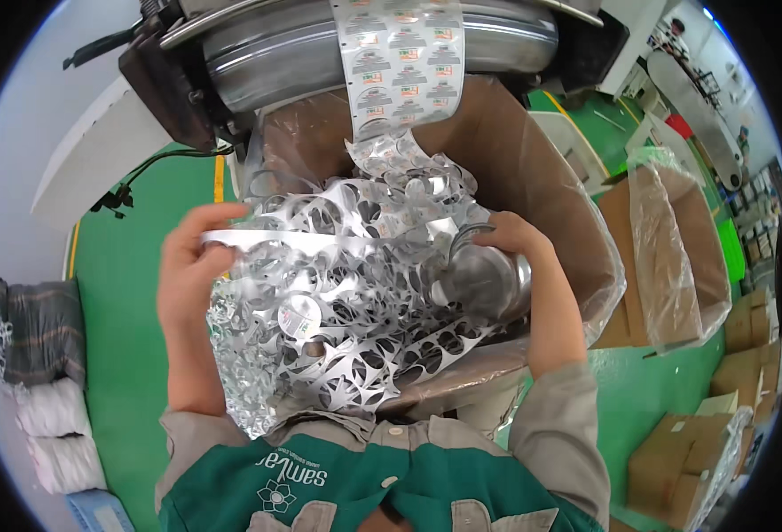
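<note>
A long strip of silver foil punched full of round holes (355,293) is bunched up in front of me. My left hand (191,266) grips its left side and my right hand (510,239) grips its right side. The heap hangs over a large cardboard box lined with clear plastic (542,168). More printed foil web (404,62) runs down from a shiny metal roller (497,40) of the machine above and joins the heap.
A second plastic-lined cardboard box (675,248) stands at the right, with several smaller cartons (701,452) beyond it on the green floor (125,293). Folded grey and white cloths (49,372) lie at the left.
</note>
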A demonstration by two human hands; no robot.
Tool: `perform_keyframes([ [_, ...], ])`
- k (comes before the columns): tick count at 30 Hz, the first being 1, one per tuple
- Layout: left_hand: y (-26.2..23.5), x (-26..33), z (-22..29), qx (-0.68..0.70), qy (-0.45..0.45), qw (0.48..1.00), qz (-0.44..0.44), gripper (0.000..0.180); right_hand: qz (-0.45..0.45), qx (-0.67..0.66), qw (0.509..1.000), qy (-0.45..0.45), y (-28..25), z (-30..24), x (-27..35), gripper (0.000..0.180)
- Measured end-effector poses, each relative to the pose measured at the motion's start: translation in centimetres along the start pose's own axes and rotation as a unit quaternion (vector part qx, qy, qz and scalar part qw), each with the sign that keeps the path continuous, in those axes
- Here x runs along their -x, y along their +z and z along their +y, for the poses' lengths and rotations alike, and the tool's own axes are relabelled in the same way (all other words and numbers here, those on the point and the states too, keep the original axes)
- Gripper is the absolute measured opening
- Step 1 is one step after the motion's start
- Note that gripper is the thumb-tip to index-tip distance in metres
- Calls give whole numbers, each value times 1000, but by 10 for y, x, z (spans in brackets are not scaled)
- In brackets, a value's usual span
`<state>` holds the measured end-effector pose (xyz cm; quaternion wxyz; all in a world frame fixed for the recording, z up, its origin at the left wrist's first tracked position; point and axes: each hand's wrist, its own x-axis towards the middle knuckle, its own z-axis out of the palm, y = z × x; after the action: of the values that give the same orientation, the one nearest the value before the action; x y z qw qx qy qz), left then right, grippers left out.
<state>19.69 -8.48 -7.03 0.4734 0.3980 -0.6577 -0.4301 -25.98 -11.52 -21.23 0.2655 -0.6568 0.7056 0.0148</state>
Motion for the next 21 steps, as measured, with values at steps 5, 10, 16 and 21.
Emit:
perform_keyframes([
  [5,48,-42,-4,-187,-19,980,-56,22,139,-222,963,-65,-73,-38,61,46],
  [10,75,-87,-21,-133,-22,991,-4,23,28,-787,554,-271,-62,-57,66,51],
  [16,65,-87,-16,-40,-40,997,48,22,18,-100,991,86,25,-47,-7,63],
  [21,28,-69,-39,-132,-41,990,-11,20,-123,184,975,-20,-8,-45,19,56],
])
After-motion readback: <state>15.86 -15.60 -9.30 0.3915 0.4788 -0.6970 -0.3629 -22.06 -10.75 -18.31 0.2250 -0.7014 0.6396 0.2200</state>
